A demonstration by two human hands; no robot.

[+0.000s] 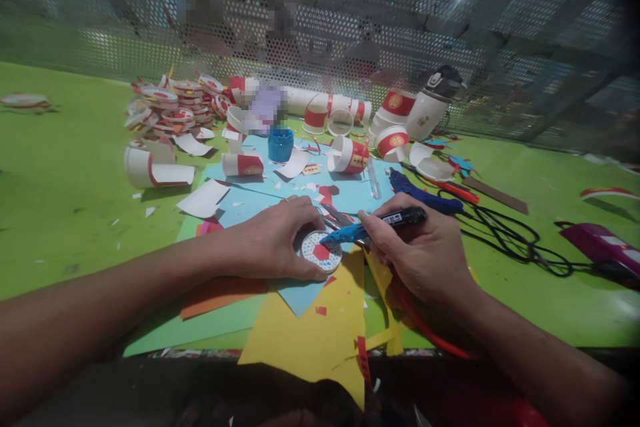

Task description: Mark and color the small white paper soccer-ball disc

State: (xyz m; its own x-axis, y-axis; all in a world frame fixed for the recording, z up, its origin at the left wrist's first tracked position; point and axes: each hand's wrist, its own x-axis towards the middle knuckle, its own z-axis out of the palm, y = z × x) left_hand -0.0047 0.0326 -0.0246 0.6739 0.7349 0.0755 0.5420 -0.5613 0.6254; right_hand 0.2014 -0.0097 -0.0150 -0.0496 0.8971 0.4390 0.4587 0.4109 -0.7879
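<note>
My left hand (277, 237) is closed on a small round paper disc (321, 252) with a red and white pattern, pressing it against the coloured paper sheets. My right hand (425, 250) grips a black pen-shaped tool (403, 217). A blue piece (345, 235) lies between the two hands, touching the disc's edge; I cannot tell whether it belongs to the tool. Scissors (336, 217) lie just behind the disc. Yellow paper (320, 333) and light blue paper (350, 190) lie under both hands.
A green table (65, 187) carries several cut red-and-white paper cups (243, 164), a pile of finished discs (170, 107), a blue pot (281, 144), a blue glue gun (425, 197) with black cable (510, 240), a white flask (431, 107) and a purple object (600, 247). Perforated metal mesh stands behind.
</note>
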